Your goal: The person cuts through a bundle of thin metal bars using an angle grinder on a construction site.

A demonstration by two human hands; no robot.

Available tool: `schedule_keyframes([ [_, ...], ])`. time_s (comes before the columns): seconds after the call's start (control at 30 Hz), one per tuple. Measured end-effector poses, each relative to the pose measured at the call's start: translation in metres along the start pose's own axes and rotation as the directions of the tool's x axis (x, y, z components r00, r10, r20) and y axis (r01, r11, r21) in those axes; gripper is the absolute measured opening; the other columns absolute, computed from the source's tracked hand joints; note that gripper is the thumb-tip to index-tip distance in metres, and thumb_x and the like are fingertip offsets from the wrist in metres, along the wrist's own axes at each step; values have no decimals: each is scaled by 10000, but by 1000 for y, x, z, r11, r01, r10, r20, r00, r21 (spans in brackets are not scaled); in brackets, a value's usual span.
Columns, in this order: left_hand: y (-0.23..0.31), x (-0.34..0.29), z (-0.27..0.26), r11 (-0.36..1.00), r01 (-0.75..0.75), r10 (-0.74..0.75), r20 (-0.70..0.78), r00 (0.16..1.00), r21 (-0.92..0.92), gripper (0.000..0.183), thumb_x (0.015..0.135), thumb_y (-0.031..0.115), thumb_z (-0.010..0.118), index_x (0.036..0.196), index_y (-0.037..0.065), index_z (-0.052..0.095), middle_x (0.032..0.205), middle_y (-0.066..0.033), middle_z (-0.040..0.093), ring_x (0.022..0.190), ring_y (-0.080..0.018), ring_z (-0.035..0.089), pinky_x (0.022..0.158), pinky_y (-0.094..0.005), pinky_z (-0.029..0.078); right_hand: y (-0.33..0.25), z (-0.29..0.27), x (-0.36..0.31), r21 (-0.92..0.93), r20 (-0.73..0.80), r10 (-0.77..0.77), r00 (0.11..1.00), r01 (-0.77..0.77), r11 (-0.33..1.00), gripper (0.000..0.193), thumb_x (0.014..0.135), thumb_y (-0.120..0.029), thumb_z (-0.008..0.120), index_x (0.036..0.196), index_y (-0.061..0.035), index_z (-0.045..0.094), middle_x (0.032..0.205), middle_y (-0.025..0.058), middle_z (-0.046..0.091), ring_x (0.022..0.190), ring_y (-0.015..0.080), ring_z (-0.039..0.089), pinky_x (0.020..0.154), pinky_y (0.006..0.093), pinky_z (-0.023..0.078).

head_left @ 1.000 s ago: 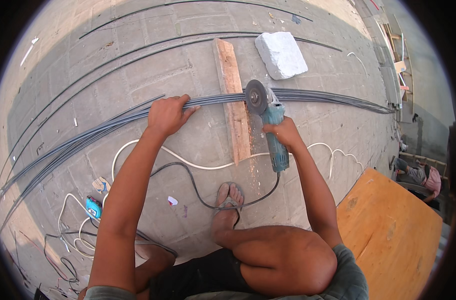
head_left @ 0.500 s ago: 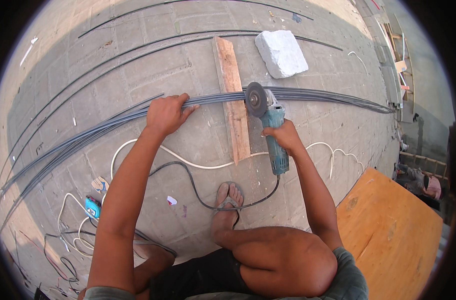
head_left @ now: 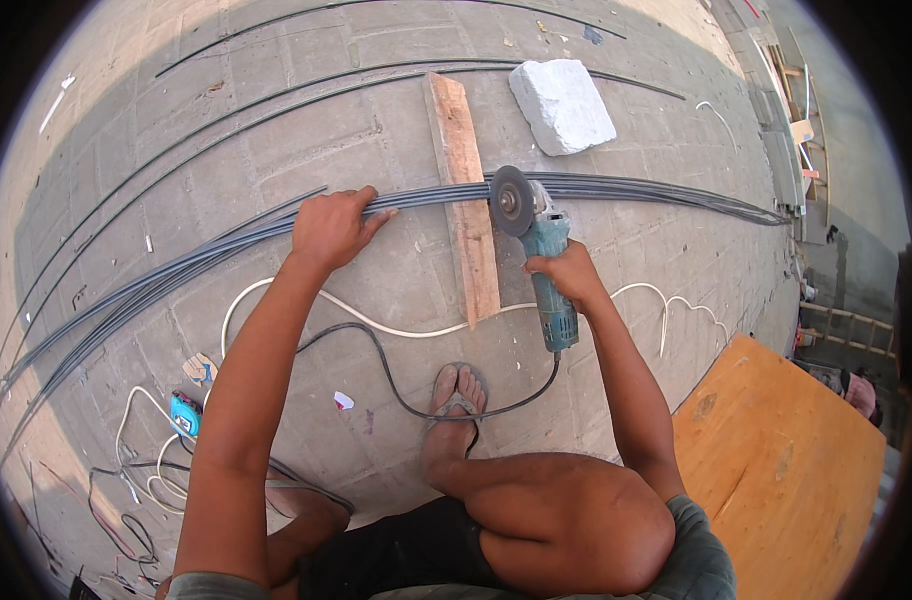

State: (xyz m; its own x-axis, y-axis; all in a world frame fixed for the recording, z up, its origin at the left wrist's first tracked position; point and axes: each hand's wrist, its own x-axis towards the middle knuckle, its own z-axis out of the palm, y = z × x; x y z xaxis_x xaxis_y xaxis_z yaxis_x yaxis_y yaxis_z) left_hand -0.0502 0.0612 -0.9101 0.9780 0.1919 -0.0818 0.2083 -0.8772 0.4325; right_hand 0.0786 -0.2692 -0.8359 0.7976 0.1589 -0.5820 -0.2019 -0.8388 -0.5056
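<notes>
My right hand (head_left: 569, 274) is wrapped round the green body of an angle grinder (head_left: 549, 240), held upright with its black cord hanging from the lower end. The grinder's grey disc (head_left: 513, 202) stands against a bundle of steel rods (head_left: 431, 196), just right of a wooden board (head_left: 469, 245) that props the bundle up. Whether the disc is spinning I cannot tell. To the left of the board my left hand (head_left: 332, 230) is closed over the same rods, thumb stretched to the right; some fingers are hidden behind the hand.
A white block (head_left: 562, 107) lies beyond the grinder. Loose rods (head_left: 396, 78) cross the paved floor farther off. A white cable (head_left: 376, 325) and the grinder's black cord (head_left: 381, 365) run near my foot. A blue tape measure (head_left: 186, 412) lies left, a plywood sheet (head_left: 776, 460) right.
Both hands and the grinder stay almost in place; the disc's position shifts only very slightly. At the far right, a person's pinkish clothing beyond the plywood has moved a little.
</notes>
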Motion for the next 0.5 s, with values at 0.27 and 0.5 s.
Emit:
schedule_keyframes([
  [0.27, 2, 0, -3, 1000, -2, 2, 1, 1000, 1, 448, 969, 534, 626, 1074, 108, 718, 805, -126, 735, 772, -335, 718, 668, -447, 549, 4, -1, 1, -13, 7, 11, 1000, -11, 1000, 447, 682, -195, 828, 1020, 71, 704, 915, 160, 733, 801, 240, 690, 743, 373, 543],
  [0.5, 2, 0, -3, 999, -16, 16, 6, 1000, 32, 473, 983, 562, 596, 1060, 111, 717, 830, -114, 745, 759, -311, 726, 630, -434, 551, 1, -1, 0, -28, -2, 22, 1000, -22, 999, 460, 677, -204, 827, 1023, 73, 703, 914, 163, 732, 797, 242, 689, 738, 376, 544],
])
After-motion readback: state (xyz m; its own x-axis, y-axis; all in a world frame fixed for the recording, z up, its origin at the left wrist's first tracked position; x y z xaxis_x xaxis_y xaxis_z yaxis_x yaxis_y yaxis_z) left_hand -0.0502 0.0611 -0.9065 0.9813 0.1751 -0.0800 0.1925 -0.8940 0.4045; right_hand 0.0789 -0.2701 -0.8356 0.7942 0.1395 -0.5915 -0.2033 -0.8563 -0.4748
